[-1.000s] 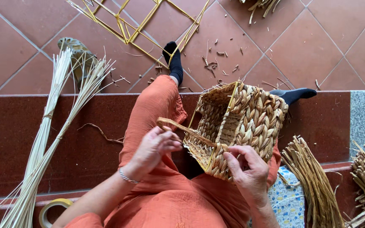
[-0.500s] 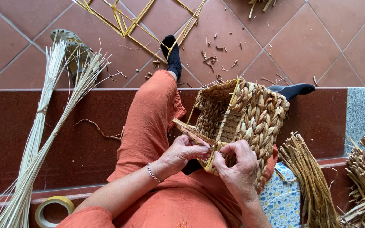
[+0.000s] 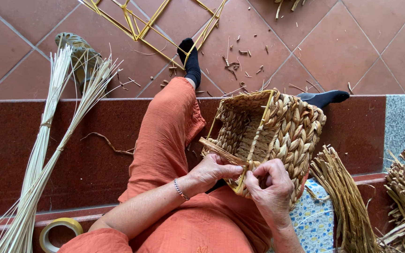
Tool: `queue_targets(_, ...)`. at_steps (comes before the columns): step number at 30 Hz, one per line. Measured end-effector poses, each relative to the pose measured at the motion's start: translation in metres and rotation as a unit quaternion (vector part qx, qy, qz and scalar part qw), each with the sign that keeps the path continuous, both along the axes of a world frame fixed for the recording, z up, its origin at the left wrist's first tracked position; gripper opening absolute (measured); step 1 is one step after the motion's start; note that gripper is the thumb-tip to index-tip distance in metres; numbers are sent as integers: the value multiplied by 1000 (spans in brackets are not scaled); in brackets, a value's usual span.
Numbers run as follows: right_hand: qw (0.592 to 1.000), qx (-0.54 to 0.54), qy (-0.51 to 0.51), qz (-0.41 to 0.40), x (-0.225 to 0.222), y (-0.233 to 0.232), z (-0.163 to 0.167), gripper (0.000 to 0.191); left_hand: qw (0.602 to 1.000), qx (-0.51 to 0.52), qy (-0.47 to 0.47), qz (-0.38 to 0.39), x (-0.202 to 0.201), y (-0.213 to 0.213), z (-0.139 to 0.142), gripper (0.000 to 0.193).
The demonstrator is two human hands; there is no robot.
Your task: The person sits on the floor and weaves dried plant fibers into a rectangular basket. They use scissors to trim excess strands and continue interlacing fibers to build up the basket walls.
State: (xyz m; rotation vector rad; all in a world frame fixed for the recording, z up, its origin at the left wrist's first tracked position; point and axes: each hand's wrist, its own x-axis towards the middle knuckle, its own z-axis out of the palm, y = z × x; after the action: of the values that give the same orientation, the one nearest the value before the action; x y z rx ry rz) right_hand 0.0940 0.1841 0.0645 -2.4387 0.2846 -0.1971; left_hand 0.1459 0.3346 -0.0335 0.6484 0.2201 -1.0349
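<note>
— Two hands on one thing, is that right?

— Yes. Both are at the near rim of a square woven basket of braided straw-coloured fibre on a yellow wire frame (image 3: 273,133), which lies tipped on its side across the lap of a person in orange trousers (image 3: 169,136), its mouth facing left and toward the camera.

— How is the left hand (image 3: 209,171) set?

— Its fingers are curled closed, pinching a flat tan fibre strand (image 3: 221,151) that runs along the basket's lower rim. A thin beaded bracelet (image 3: 179,189) sits on that wrist.

— And the right hand (image 3: 272,187)?

— Touching the same rim corner, just beside the left one. Its fingers are bent over the frame edge and closed on the weave there; how much of the loose strand it grips I cannot tell.

— What lies around?

— To the left, a long bundle of pale reeds (image 3: 43,154) leans over the dark red step (image 3: 33,154), and a roll of yellow tape (image 3: 59,232) rests near its lower end. A green shoe (image 3: 78,51) sits on the terracotta tiled floor (image 3: 366,42), partly behind the reeds. Farther up the floor is a bare yellow wire frame (image 3: 151,21), with bits of cut fibre scattered near it. On the right, bundles of brown dried fibre (image 3: 348,201) stand beside the person, and a blue patterned cloth (image 3: 315,220) shows under the basket's near end.
</note>
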Motion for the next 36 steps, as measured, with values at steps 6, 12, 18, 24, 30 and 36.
queue_targets(6,999,39,-13,-22,-16,-23,2,21,998,-42,-21,-42,-3,-29,3,30)
queue_targets(12,998,47,-24,-40,-29,-55,0,18,992,11,-83,-99,-2,-63,11,23)
queue_targets(18,997,63,-24,-23,-40,-79,8,15,985,-8,-121,-120,-9,-83,14,19)
queue_targets(24,998,61,11,18,-37,-86,20,18,991,-39,-24,-124,-14,-77,10,20)
queue_targets(30,989,-65,-42,127,-32,-88,40,21,992,-41,-39,-114,-14,-79,13,19)
queue_targets(36,982,-134,-41,127,-31,-91,33,9,993,-27,-46,-107,-13,-84,13,19)
